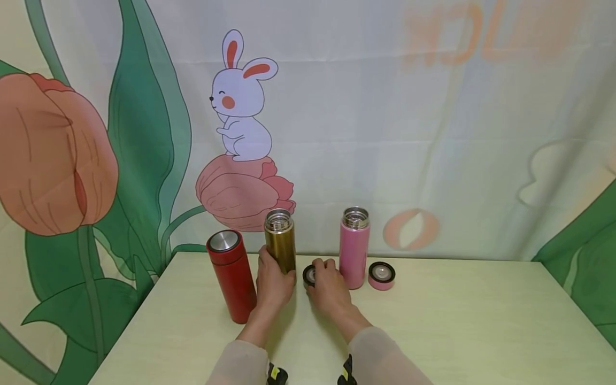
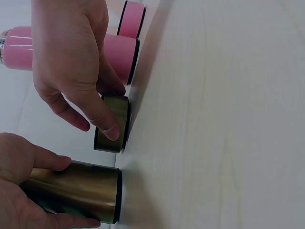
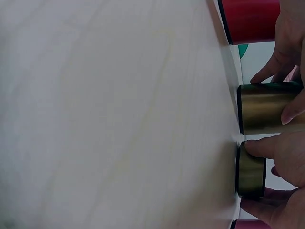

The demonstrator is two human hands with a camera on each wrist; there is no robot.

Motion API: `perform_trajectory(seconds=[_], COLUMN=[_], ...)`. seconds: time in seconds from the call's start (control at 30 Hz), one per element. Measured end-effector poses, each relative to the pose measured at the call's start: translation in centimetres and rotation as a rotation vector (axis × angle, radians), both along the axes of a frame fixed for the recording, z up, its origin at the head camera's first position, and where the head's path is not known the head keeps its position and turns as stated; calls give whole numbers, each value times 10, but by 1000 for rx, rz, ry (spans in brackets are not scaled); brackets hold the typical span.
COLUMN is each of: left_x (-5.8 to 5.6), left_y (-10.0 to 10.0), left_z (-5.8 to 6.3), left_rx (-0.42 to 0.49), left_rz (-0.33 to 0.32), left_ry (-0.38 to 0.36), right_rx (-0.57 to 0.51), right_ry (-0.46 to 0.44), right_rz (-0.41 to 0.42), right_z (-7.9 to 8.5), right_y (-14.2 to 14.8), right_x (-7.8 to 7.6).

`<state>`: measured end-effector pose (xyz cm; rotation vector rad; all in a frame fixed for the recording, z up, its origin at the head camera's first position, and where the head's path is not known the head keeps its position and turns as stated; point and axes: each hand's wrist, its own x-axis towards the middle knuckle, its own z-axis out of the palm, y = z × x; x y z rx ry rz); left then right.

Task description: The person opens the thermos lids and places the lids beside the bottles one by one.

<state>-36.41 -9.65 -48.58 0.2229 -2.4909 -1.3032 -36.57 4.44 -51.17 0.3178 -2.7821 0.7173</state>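
While the left hand (image 1: pixel 275 280) holds the gold flask (image 1: pixel 281 246) upright, fingers clamped round its lower body, the right hand (image 1: pixel 331 289) pinches the gold lid (image 3: pixel 251 174) between thumb and fingers, low at the tabletop (image 1: pixel 481 321), just right of the flask! Here's the danger: that flask looks tall and narrow, so a careless tug from the left hand could tip it. The lid's another worry, because a shallow piece held only by its sides may well slip. And watch the pink flask (image 1: pixel 353 256), right beside those right-hand knuckles; one wide swing could topple it onto the pink lid (image 1: pixel 382 276)! Now the angles: only the head view gives us the gold flask's open mouth and the gold lid's inside facing up. The left wrist view answers with the thumb on the lid's gold side, while the right wrist view catches the red flask (image 1: pixel 234 283), missing from the left
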Motion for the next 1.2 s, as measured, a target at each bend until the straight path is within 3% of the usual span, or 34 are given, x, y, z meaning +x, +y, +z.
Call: perform_trajectory(seconds=[0.33,0.57,0.87,1.2], left_x=[-5,3,29,76], left_y=[0,-1,-3,-10], left_z=[-5,-3,0,8], left_rx=[38,63,10,-102], left_rz=[3,-8,-85,-261], left_ry=[12,4,28,-51], right_rx=[5,4,-22,-98], right_ry=[-36,-20,34,30], right_rz=[4,27,80,132], right_z=[1,2,4,11], right_y=[5,14,25,25], right_x=[7,15,28,50])
